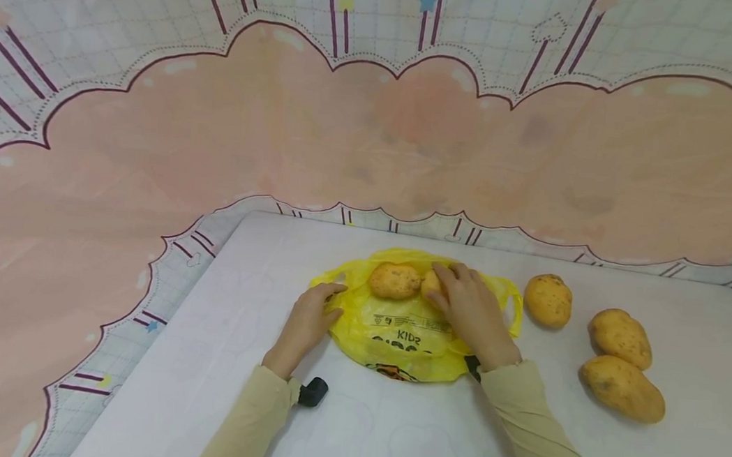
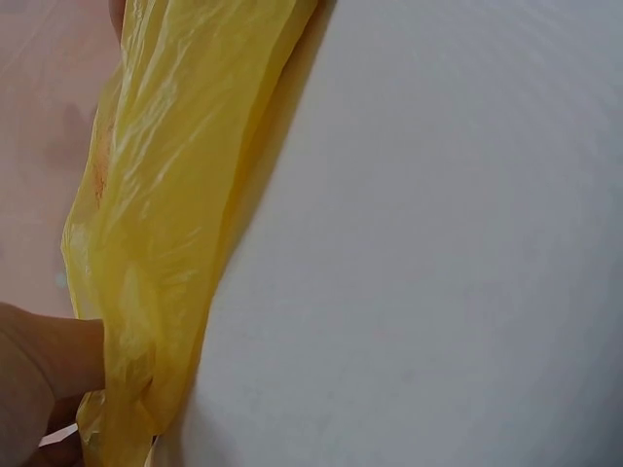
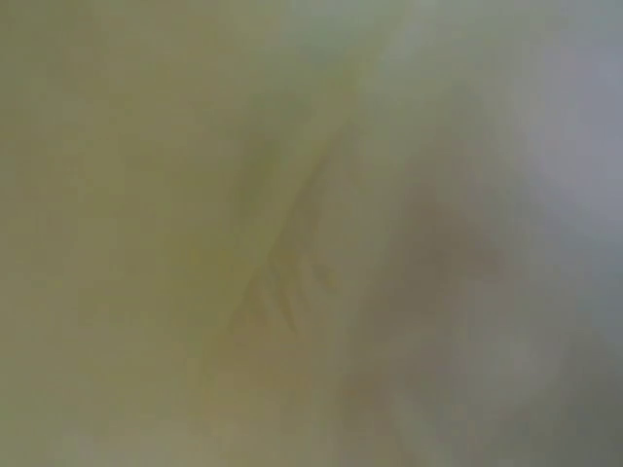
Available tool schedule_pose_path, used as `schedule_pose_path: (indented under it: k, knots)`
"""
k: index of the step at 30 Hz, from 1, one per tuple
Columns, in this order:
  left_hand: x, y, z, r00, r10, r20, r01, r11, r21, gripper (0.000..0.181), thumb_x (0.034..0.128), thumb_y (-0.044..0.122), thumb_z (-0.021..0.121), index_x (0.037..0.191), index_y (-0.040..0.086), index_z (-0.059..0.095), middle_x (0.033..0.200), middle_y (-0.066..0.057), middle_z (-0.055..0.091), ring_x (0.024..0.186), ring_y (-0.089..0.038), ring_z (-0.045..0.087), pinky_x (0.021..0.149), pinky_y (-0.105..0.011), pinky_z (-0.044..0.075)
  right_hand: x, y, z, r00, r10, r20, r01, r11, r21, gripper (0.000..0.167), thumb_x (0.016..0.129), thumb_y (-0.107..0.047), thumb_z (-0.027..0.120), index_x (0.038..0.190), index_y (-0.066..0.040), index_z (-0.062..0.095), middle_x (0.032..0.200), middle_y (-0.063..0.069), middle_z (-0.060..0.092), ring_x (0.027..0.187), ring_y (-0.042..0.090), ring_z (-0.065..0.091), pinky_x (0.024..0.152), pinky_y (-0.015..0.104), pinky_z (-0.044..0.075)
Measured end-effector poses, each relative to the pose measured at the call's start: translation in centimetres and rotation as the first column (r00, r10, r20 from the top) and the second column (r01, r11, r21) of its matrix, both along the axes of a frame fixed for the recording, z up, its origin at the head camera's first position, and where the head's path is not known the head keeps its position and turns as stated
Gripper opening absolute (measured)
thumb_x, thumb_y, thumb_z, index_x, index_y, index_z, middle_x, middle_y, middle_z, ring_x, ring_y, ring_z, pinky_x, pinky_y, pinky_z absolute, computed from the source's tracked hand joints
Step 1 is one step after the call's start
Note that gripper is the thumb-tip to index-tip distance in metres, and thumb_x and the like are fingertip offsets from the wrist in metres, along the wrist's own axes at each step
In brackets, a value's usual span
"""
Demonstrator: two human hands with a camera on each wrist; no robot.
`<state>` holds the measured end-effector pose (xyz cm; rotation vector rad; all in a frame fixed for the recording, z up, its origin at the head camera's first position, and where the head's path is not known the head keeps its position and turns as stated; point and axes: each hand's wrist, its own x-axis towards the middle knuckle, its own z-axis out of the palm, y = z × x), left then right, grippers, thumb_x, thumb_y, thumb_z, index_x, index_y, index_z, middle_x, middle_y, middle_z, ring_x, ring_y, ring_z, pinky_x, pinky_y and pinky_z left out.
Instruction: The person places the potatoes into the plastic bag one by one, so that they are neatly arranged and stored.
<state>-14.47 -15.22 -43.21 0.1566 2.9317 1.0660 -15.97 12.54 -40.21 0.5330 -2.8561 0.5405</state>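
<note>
A yellow plastic bag with dark print lies on the white table, its mouth spread. One potato rests on the bag's far part. Just right of it, my right hand holds a second potato, partly hidden by the fingers. My left hand grips the bag's left edge. In the left wrist view the thumb of my left hand is against the crumpled yellow bag. The right wrist view is a pale, yellowish blur.
To the right of the bag, three potatoes lie on the table: one near its handle, another farther right, and a longer one touching that one in front. A patterned cloth hangs behind.
</note>
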Motion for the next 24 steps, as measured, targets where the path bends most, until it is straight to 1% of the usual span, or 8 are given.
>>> schedule_pose_path:
  k: [7, 15, 24]
  knots:
    - [0.13, -0.02, -0.26, 1.0, 0.007, 0.006, -0.007, 1.0, -0.001, 0.043, 0.0911, 0.005, 0.07, 0.133, 0.006, 0.061, 0.136, -0.013, 0.06, 0.127, -0.032, 0.055, 0.109, -0.048, 0.045, -0.12, -0.43, -0.18, 1.0, -0.024, -0.013, 0.024, 1.0, 0.01, 0.052, 0.097, -0.033, 0.063, 0.139, -0.003, 0.055, 0.129, 0.027, 0.058, 0.116, 0.043, 0.058, 0.093, 0.055, 0.053]
    - [0.02, -0.12, -0.06, 1.0, 0.007, 0.002, -0.007, 1.0, 0.005, 0.043, 0.0912, 0.005, 0.07, 0.133, 0.006, 0.061, 0.136, -0.013, 0.06, 0.128, -0.032, 0.055, 0.11, -0.048, 0.044, -0.38, -0.67, -0.02, 0.997, -0.026, -0.068, 0.026, 1.0, 0.002, 0.049, 0.095, -0.029, 0.068, 0.133, -0.001, 0.06, 0.122, 0.023, 0.06, 0.11, 0.04, 0.056, 0.092, 0.05, 0.054]
    - [-0.23, 0.08, -0.02, 1.0, -0.001, -0.002, 0.001, 1.0, 0.001, 0.043, 0.0907, 0.004, 0.07, 0.133, 0.005, 0.061, 0.136, -0.013, 0.06, 0.128, -0.032, 0.055, 0.11, -0.049, 0.044, -0.74, -0.83, 0.0, 0.997, -0.052, -0.056, 0.053, 0.999, 0.006, 0.047, 0.094, -0.03, 0.069, 0.132, -0.002, 0.061, 0.122, 0.022, 0.059, 0.109, 0.038, 0.056, 0.093, 0.049, 0.053]
